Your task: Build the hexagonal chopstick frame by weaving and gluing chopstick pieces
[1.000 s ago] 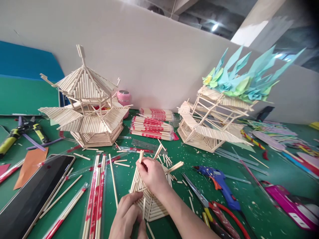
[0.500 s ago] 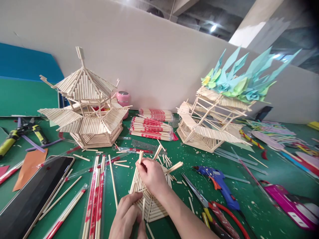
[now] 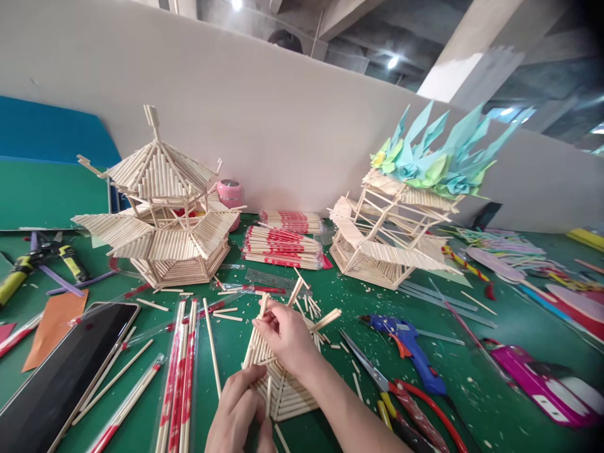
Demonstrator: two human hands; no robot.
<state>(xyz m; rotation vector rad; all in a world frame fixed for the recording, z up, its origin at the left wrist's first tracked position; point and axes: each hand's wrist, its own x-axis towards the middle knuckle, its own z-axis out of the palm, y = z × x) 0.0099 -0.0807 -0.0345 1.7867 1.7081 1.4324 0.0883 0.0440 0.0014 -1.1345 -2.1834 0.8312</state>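
A hexagonal panel of pale wooden sticks (image 3: 295, 397), with short stick posts rising from its corners, lies in front of me on the green table. My right hand (image 3: 289, 336) reaches over it, thumb and fingers pinched at a slanting stick post (image 3: 263, 307) on its left side. Lower down, my left hand (image 3: 240, 406) is curled at the near left edge, its index fingertip on the panel. Beside those fingers stands another short stick (image 3: 268, 396). The left thumb's contact is partly hidden.
Two stick pavilions (image 3: 172, 242) (image 3: 391, 245) stand behind, with bundled sticks (image 3: 283, 247) between them. Scissors (image 3: 365, 362), pliers (image 3: 425, 412) and a blue glue gun (image 3: 410, 346) lie right. Left are a phone (image 3: 66, 377) and wrapped sticks (image 3: 177, 377). Stick offcuts litter the table.
The view has tilted slightly, so the background sits a little lower and the right-hand things sit further left. Both hands keep nearly the same place on the panel.
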